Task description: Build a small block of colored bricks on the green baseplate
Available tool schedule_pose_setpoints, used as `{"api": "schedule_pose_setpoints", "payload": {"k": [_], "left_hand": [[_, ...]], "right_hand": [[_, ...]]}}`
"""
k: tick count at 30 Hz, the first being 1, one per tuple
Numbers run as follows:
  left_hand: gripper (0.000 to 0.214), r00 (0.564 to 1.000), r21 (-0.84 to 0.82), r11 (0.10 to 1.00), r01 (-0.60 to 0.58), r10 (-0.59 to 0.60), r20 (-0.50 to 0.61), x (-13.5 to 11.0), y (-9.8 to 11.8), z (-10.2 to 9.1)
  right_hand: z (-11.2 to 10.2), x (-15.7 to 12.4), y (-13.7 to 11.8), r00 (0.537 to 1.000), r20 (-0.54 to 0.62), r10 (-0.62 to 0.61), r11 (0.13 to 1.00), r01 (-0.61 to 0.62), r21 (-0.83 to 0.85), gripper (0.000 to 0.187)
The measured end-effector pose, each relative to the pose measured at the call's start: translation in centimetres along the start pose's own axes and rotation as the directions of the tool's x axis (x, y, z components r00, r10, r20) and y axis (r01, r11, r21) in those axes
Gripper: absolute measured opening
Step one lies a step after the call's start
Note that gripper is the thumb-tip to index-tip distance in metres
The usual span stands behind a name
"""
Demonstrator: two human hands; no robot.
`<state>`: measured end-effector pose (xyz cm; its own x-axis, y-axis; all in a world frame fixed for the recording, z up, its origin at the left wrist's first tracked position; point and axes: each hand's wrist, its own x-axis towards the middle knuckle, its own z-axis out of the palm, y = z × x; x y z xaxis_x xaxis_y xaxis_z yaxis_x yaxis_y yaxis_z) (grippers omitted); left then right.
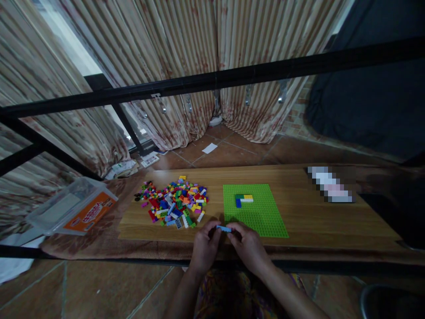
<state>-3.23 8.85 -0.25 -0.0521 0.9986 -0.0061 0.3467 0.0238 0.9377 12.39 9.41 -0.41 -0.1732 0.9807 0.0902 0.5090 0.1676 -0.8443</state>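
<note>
A light blue toy brick [224, 228], long and narrow, is held by its two ends just in front of the green baseplate [259, 221]. My left hand [205, 246] pinches its left end between thumb and fingers. At the right end, my right hand [248, 246] grips it the same way. On the baseplate's upper left part sit a few joined bricks: a green brick [239, 196], a yellow brick [248, 196], a white brick [246, 200] and a blue brick [238, 204]. Left of the plate lies a loose heap of mixed coloured bricks [179, 201].
The wooden board [212, 175] carries plate and bricks. A clear plastic box [73, 206] with an orange label stands at the left. A blurred-out flat object [330, 185] lies at the right. A black metal rail [215, 79] crosses before striped curtains [186, 44].
</note>
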Motion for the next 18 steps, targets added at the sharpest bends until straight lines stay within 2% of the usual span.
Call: {"api": "schedule_pose_setpoints", "payload": {"k": [4, 7, 9, 12, 15, 18], "left_hand": [[0.021, 1.000, -0.017, 1.000, -0.012, 0.012, 0.017, -0.1, -0.2, -0.1], [0.020, 1.000, 0.008, 1.000, -0.013, 0.013, -0.011, 0.0, -0.2, -0.1], [0.020, 0.999, 0.062, 0.998, -0.031, 0.033, -0.030, 0.1, -0.1, -0.1], [0.019, 0.991, 0.185, 0.975, -0.123, 0.130, -0.030, 0.4, -0.1, -0.3], [0.019, 0.971, 0.323, 0.920, -0.221, 0.238, -0.011, 1.0, -0.3, -0.7], [0.018, 0.953, 0.448, 0.852, -0.270, 0.303, -0.001, 1.7, -0.9, -0.9]], "right_hand": [[0.5, -0.3, 0.1, 0.999, -0.006, -0.042, 0.998, 0.041, -0.046, 0.025], [0.3, -0.8, 0.5, 0.996, -0.067, -0.058, 0.998, 0.057, -0.028, 0.027], [-0.5, -1.1, 1.4, 0.989, -0.125, -0.080, 0.996, 0.075, -0.046, 0.026], [-3.2, -1.7, 4.0, 0.963, -0.256, -0.087, 0.987, 0.049, -0.151, 0.027], [-6.6, -2.3, 7.3, 0.903, -0.426, -0.050, 0.950, -0.089, -0.299, 0.032], [-9.3, -2.9, 10.0, 0.852, -0.521, -0.058, 0.897, -0.184, -0.401, 0.036]]}}
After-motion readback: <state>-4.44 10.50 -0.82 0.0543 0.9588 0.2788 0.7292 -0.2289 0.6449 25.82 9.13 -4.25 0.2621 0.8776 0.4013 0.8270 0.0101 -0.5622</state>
